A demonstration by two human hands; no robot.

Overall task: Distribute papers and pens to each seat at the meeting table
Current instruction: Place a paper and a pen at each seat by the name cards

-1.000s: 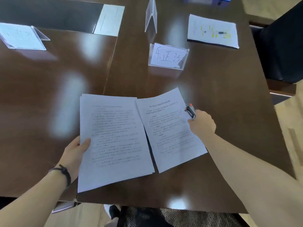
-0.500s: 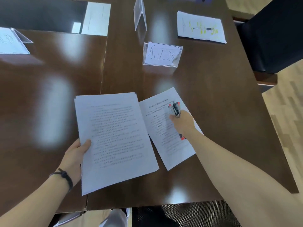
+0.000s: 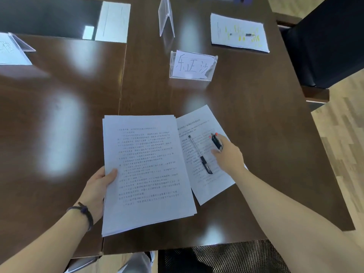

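Both hands are busy. His or her left hand (image 3: 96, 187) holds a thick stack of papers (image 3: 145, 172) by its left edge, thumb on top, just above the bench (image 3: 59, 119). Right hand (image 3: 229, 154) is closed around a small bunch of pens (image 3: 216, 141) with red ends, and it rests on the single sheet (image 3: 204, 154) lying on the bench right beside the stack.

One black pen (image 3: 200, 154) lies at a slant on that single sheet, just left of the right hand and not touching it. So this seat, the one with the name card (image 3: 192, 66) behind it, looks like it has its paper and its pen now.

Farther off, by the dark chair (image 3: 331, 40), another sheet (image 3: 239, 33) with a pen on it is already set out. I think that seat is done too.

On the far left there is another name card (image 3: 9, 50), and I see no paper or pen in front of it. With so many papers and pens in the hands, I would guess more seats are left to do.
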